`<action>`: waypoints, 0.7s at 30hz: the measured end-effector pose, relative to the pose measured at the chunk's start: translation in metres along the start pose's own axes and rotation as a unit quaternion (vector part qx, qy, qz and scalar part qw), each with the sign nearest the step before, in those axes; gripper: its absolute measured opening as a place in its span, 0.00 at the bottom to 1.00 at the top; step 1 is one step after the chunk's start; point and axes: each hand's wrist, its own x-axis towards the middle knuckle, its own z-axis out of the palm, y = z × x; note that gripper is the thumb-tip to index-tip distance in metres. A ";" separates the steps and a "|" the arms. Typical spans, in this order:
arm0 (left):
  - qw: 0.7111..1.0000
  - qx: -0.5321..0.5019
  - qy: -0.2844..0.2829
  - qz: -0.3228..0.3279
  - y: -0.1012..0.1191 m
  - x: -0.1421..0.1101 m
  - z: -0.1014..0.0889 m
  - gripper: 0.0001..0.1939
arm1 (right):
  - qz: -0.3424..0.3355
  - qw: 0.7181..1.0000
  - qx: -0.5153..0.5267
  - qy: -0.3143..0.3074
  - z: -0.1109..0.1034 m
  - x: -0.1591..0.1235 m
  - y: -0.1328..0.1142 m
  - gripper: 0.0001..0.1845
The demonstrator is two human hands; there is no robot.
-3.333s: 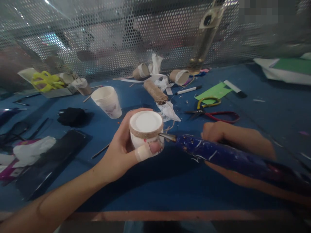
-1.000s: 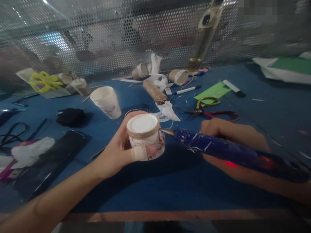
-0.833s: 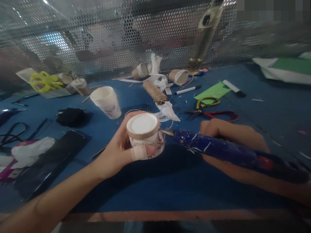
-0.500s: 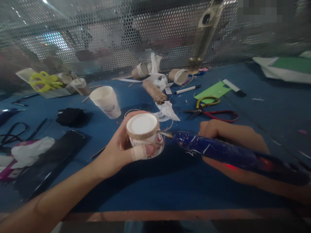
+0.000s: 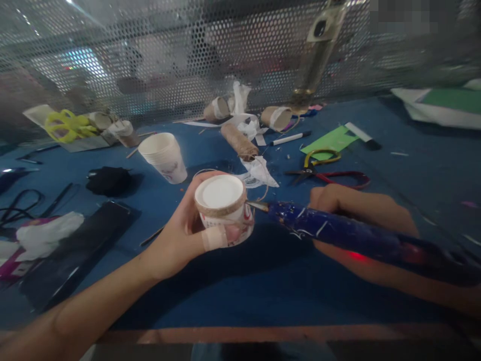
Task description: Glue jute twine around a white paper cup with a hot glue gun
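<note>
My left hand (image 5: 188, 233) is wrapped round a white paper cup (image 5: 221, 190) held bottom up, a bandage on its thumb. Brown twine (image 5: 224, 210) circles the cup just below its upturned base. From there a loose strand runs behind the cup toward a twine roll (image 5: 239, 142). In my right hand (image 5: 361, 215) is a blue hot glue gun (image 5: 334, 228) with a red light glowing at its underside. Its metal nozzle points left, at or very close to the twine on the cup's right side; whether it touches I cannot tell.
Stacked paper cups (image 5: 162, 156) stand behind my left hand. Red-and-yellow-handled scissors (image 5: 325, 170), a marker (image 5: 290, 138) and green paper (image 5: 326, 143) lie to the right. A black phone-like slab (image 5: 78, 250) rests at left. A perforated metal screen (image 5: 210, 55) closes off the back.
Almost nothing differs. The glue gun's nozzle has shifted very slightly to the right along with the right hand, while the cup stays in the left hand.
</note>
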 end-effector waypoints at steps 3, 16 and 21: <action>1.000 -0.011 -0.012 0.027 -0.001 0.001 0.000 0.28 | -0.023 0.999 0.018 0.029 0.001 -0.002 0.002 0.10; 0.999 -0.037 0.004 0.021 -0.003 0.000 -0.001 0.32 | 0.003 1.000 -0.009 -0.018 -0.007 0.001 -0.006 0.11; 0.999 -0.040 0.001 0.017 -0.003 0.000 -0.001 0.30 | -0.008 1.000 0.003 0.019 -0.002 -0.001 -0.001 0.11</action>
